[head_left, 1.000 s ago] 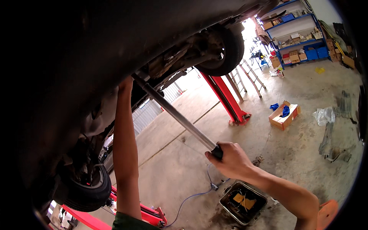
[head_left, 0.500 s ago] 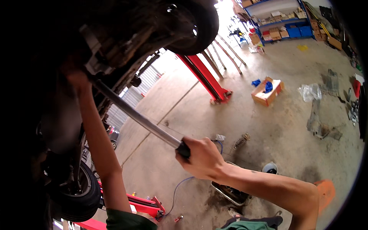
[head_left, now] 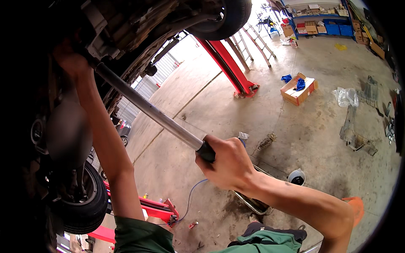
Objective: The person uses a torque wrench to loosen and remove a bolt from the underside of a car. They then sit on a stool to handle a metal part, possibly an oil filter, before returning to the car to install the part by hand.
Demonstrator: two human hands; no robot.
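A long-handled wrench point(head_left: 145, 110), with a silver tubular shaft and a black grip, slants from the vehicle's dark underside down to the right. My right hand point(head_left: 230, 164) is closed round the grip at its lower end. Up at the head end, my left hand point(head_left: 75, 63) is curled against the tool, its fingers partly lost in shadow. Just beside that hand is a grey metal bracket point(head_left: 96, 19) on the raised vehicle's underbody point(head_left: 139, 31). The wrench's tip and whatever it sits on are hidden in the dark.
Vehicle wheels hang at the top point(head_left: 223, 21) and lower left point(head_left: 86, 198). A red lift post point(head_left: 230, 69) stands ahead, near a ladder point(head_left: 257, 44). On the floor lie a cardboard box point(head_left: 301, 90), a white bucket point(head_left: 296, 176), a metal-rimmed tray point(head_left: 253, 204) and a blue hose point(head_left: 192, 196).
The whole view has shifted and the underbody shows more brightly. My left hand and the wrench head sit higher and farther left in view; my right hand sits slightly higher and farther right, still gripping.
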